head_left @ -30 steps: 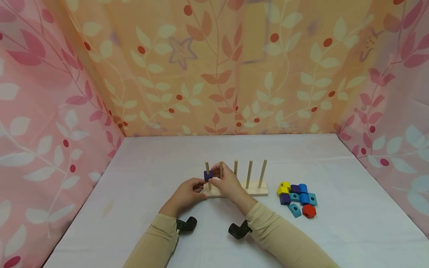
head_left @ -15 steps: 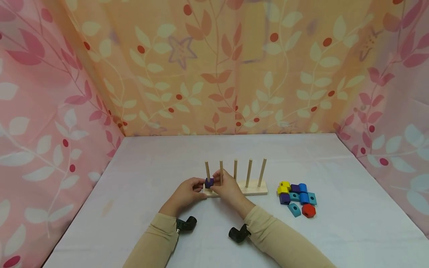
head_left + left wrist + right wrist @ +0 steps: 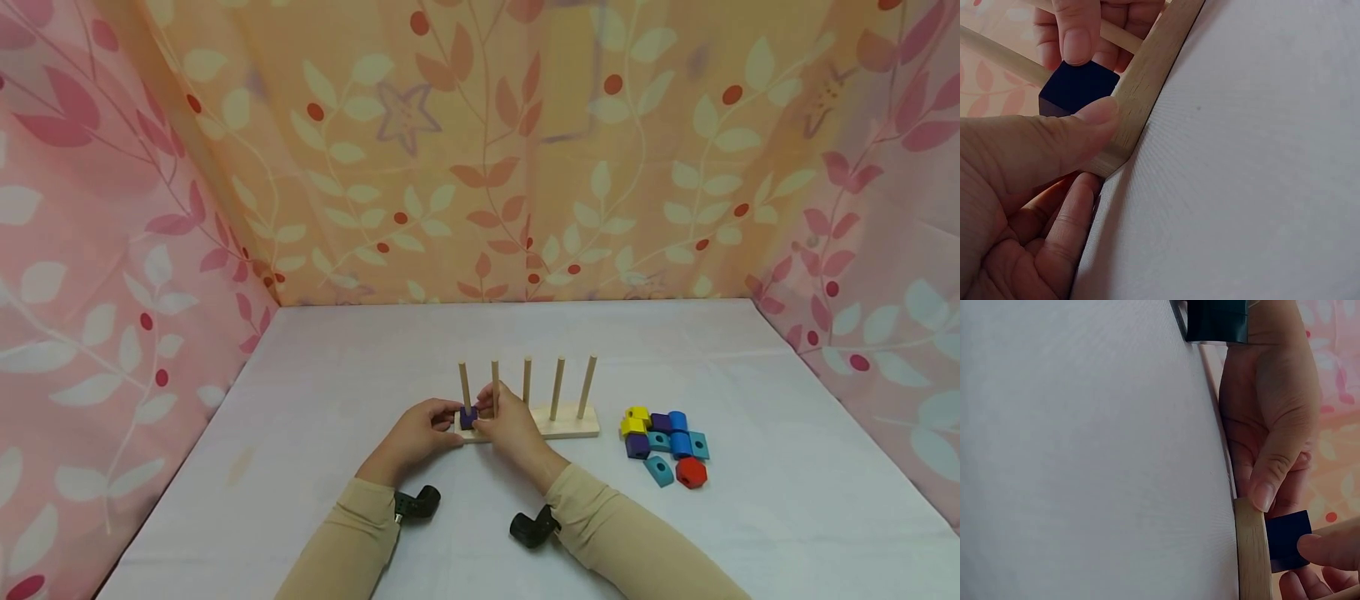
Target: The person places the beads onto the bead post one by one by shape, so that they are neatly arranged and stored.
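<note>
A purple block sits at the foot of the leftmost peg, down against the pale wooden peg board. My left hand grips the board's left end, its thumb lying on the front edge in the left wrist view. From the other side my right hand pinches the block, with the thumb on its near face and the other fingers partly hidden behind. Dark blue is how the same block looks in the left wrist view. Several bare pegs stand upright farther along the board.
To the right on the white tabletop lies a cluster of loose blocks: yellow, purple, blue, teal and a red one. Floral cloth walls the table at the back and sides.
My right hand has lowered the purple block down the leftmost peg, from partway up to the board. The left hand has kept its hold on the board's end.
</note>
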A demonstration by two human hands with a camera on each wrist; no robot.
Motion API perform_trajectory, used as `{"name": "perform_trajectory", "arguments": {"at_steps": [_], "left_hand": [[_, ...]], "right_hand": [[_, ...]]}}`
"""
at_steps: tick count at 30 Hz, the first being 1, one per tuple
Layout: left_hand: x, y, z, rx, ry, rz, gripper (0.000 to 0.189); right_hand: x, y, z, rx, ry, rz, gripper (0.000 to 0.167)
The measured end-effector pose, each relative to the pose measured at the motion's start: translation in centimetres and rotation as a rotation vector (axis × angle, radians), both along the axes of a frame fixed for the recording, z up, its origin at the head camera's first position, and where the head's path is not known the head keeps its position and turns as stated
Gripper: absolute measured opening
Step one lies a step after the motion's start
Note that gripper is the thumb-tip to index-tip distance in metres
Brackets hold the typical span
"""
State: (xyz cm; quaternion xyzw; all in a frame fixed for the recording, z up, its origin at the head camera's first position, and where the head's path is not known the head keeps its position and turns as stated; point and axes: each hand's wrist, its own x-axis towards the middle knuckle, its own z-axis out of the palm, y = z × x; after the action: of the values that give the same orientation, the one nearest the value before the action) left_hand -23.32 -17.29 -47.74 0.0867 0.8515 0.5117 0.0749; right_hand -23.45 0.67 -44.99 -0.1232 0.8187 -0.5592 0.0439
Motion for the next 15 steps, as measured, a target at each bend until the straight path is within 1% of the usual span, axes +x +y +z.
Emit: {"name": "perform_trajectory", "arguments": {"at_steps": [2,7,10,15], "left_hand": [[-0.01,0.01,0.01,-0.007,-0.007,0.005,0.049],[0.1,0.05,0.13,-0.015,0.006,0.009,0.049],[0.16,0.08,0.13,-0.014,0.018,0.01,0.049],[0.17,0.16,0.17,-0.007,0.018,0.025,0.048]], "right_hand": [[-0.01,0.01,0.0,0.007,0.0,0.0,0.032],[-0.29,0.06,-0.1,0.025,0.0,-0.001,0.032],[-0.39,0.11,-0.05,0.024,-0.007,-0.002,0.032],[-0.45,0.12,0.09,0.033,-0.015,0.0,0.03]]}}
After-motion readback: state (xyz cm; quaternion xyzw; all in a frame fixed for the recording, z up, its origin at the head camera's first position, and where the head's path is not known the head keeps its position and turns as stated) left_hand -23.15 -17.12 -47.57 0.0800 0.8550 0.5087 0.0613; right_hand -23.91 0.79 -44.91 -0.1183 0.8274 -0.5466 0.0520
